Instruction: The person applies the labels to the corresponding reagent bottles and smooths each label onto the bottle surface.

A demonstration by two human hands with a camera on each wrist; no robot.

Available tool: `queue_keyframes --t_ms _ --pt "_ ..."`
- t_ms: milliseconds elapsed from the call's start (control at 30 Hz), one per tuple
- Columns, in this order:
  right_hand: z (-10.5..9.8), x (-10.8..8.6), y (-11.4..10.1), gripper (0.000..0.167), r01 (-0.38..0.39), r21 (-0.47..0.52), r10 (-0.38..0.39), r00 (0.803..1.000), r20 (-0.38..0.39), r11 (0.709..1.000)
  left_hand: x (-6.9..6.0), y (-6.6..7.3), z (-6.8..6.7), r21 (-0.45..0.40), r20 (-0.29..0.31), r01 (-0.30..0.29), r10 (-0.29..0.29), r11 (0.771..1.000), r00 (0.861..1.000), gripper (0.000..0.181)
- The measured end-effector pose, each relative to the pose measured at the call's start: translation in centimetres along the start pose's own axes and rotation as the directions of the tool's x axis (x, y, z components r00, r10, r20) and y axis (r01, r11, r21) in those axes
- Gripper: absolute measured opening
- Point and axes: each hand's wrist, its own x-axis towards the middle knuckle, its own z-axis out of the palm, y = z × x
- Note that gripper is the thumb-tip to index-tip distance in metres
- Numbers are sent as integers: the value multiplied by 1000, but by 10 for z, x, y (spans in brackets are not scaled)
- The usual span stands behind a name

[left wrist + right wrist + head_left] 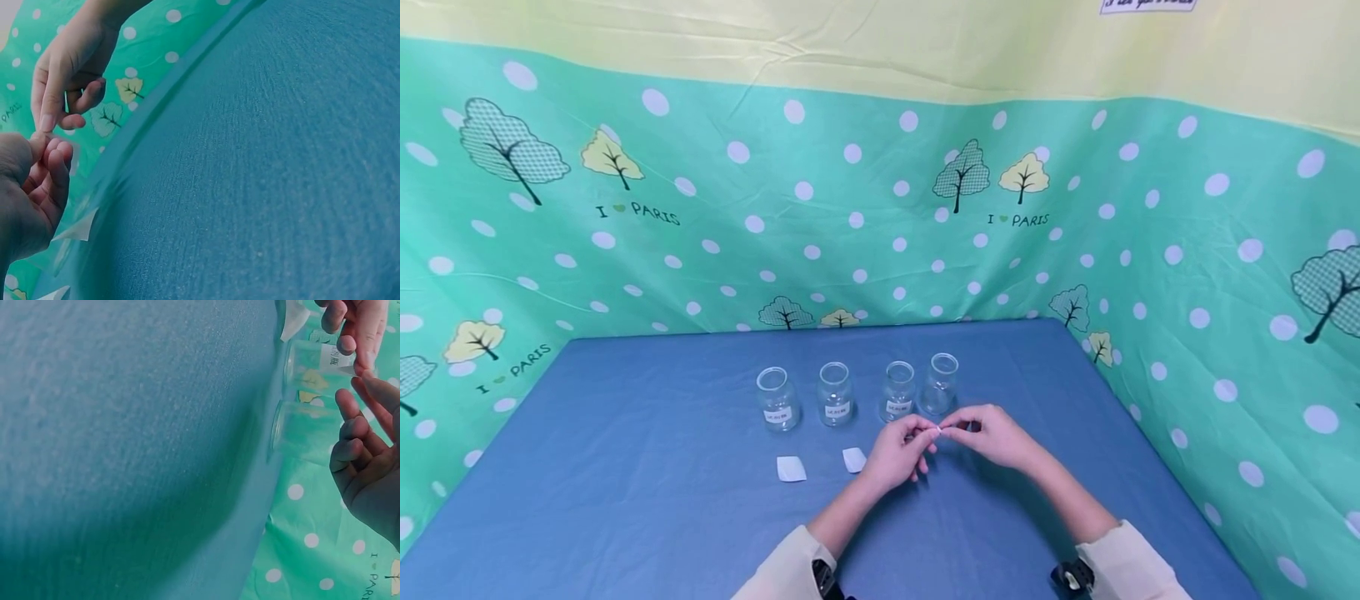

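My left hand (898, 454) and right hand (996, 435) meet in front of the two right-hand jars. Between their thumbs and fingertips they pinch a small white label (938, 429), seen almost edge-on and mostly covered by the fingers. Just behind the hands stands a clear glass jar (940, 383) whose visible side is bare glass. To its left is a second jar (898, 385) with a white printed label. Two more labelled jars, a middle one (835, 385) and a leftmost one (777, 392), stand upright in the same row.
Two white paper pieces lie on the blue-covered table (625, 467): one piece (791, 469) before the leftmost jar, another piece (853, 459) close to my left wrist. A green dotted curtain (850, 208) hangs behind the table and along its right side.
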Motion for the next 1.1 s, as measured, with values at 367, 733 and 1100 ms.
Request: queue_keyframes --t_ms 367,733,1100 --pt "1 0 -3 18 -14 7 14 1000 -7 1000 4 -13 -2 -10 19 -28 29 1000 999 18" --pt "2 1 -4 18 -23 15 24 1000 -15 1000 3 -12 -4 16 27 -22 22 1000 999 17" --pt "3 3 -5 18 -69 8 69 996 -49 998 2 -10 -5 -3 18 -32 32 999 999 16"
